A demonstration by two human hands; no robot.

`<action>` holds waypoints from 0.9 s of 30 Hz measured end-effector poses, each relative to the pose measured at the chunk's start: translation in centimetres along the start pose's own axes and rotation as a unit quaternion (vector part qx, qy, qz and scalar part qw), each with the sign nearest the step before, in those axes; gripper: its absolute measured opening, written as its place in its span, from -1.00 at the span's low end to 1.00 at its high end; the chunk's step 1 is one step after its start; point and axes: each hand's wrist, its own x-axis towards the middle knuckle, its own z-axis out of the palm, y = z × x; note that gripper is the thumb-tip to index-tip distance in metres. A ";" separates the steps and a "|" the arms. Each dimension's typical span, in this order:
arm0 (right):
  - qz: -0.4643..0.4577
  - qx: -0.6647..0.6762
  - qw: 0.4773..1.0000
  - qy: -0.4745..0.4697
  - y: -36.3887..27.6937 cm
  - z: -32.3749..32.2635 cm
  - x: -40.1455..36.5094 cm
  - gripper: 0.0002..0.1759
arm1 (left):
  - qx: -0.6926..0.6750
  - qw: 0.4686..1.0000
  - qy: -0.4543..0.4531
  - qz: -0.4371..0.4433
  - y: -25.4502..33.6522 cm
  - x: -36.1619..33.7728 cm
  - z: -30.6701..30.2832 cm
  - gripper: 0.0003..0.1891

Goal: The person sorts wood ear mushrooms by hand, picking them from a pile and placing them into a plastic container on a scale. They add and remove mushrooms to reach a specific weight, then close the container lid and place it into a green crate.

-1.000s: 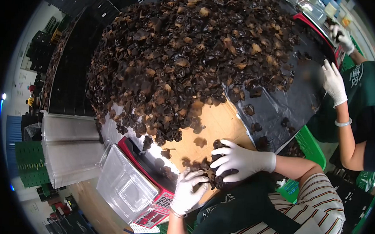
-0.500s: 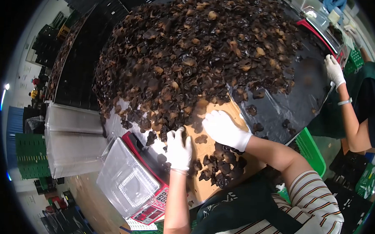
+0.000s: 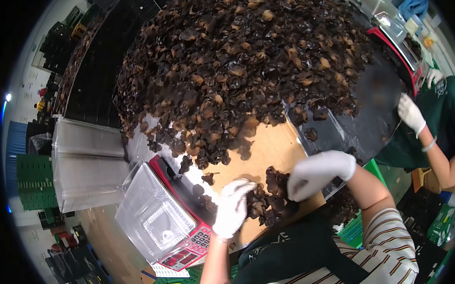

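Note:
A small heap of dark wood ear mushrooms (image 3: 268,207) lies on a tan board (image 3: 268,144) near my body. My left hand (image 3: 232,207), in a white glove, is at the heap's left side, its fingers bent and close together against the mushrooms. On the opposite side, my right hand (image 3: 320,174), also gloved, reaches down with fingers curled together at the heap's edge. What either hand holds is hidden. Beyond the board spreads a very large pile of wood ear mushrooms (image 3: 230,76).
A red scale (image 3: 200,237) with a clear plastic tray (image 3: 158,220) stands left of my left hand. Clear plastic containers (image 3: 87,161) are stacked farther left. At right, a co-worker's gloved hand (image 3: 411,114) is near a second red scale (image 3: 394,50). A green crate (image 3: 353,231) is low at right.
Both hands have moved back from the big pile's edge toward me, to either side of the small heap. My right hand has turned fingers-down. The co-worker's hand has shifted lower.

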 end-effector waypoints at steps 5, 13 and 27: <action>-0.036 -0.252 0.930 0.265 0.3 3.5 1.3 -0.78 | -0.090 0.960 0.165 -0.208 -2.2 -3.8 -1.4 -0.65; -0.121 -0.426 0.810 0.384 2.6 4.8 5.5 -0.90 | -0.068 0.967 0.112 -0.218 -0.8 -5.9 -1.2 -0.53; 0.012 -0.137 0.950 0.281 0.0 3.4 -6.2 -0.70 | 0.134 0.973 0.136 -0.128 0.7 -3.1 1.4 -0.78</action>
